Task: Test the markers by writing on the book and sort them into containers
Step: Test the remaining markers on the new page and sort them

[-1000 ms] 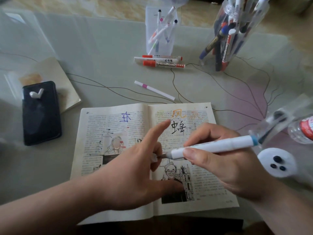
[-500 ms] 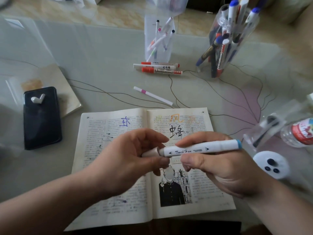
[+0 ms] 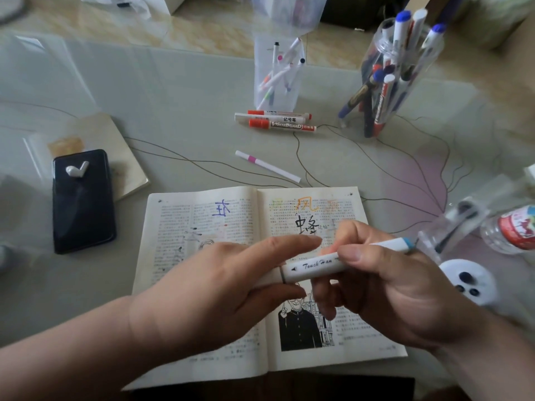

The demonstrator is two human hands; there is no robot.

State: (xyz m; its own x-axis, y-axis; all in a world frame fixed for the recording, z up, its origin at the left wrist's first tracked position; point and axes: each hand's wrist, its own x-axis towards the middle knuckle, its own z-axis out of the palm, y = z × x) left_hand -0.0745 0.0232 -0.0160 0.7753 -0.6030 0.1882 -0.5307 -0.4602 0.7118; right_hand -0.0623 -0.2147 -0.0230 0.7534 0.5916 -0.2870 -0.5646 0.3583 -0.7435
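Capped again since a second ago, when the nib was bare: white double-ended marker (image 3: 333, 263) held level just above the open book (image 3: 202, 227), right hand (image 3: 385, 287) pinching the barrel, left hand (image 3: 231, 285) at the near end with fingers loosening off the cap, whether gripping it can't be told. Looks tested and ready for sorting. Beyond, a loose pink-banded pen (image 3: 267, 166), three whiteboard markers (image 3: 278, 121), then the square clear container (image 3: 276, 73) and the round pen jar (image 3: 393, 79).

Glass-topped table (image 3: 179, 91), beige marble floor (image 3: 202, 33)
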